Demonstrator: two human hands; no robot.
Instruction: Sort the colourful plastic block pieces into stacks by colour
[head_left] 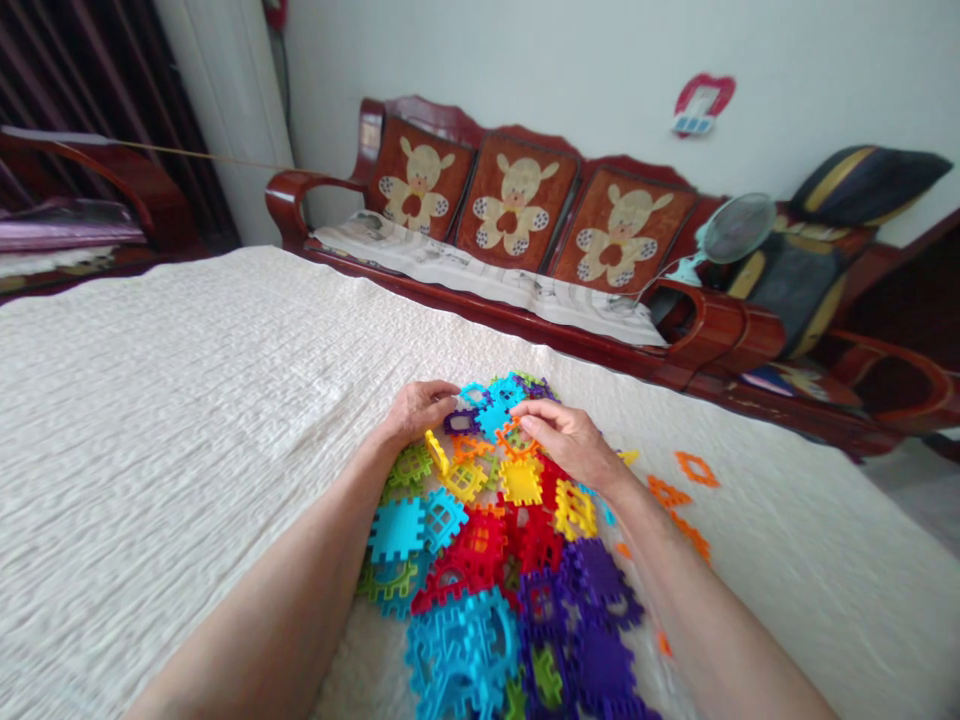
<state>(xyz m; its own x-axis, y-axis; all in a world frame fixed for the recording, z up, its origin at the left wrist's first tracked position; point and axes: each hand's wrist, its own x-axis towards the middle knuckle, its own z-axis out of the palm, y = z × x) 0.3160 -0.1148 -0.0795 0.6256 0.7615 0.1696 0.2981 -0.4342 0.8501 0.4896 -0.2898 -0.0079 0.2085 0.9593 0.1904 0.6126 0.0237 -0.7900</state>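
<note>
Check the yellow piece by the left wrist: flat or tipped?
Tipped: the yellow toothed piece shows nearly edge-on beside the broad yellow window piece.

glossy wooden sofa (pixel 682 325), matt plastic pieces (pixel 397 530)

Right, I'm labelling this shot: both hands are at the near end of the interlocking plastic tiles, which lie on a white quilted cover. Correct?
Not the near end: the head view shows the left hand and right hand at the far end of the interlocking plastic tiles, toward the wooden sofa. The tiles do lie on a white quilted cover.
</note>
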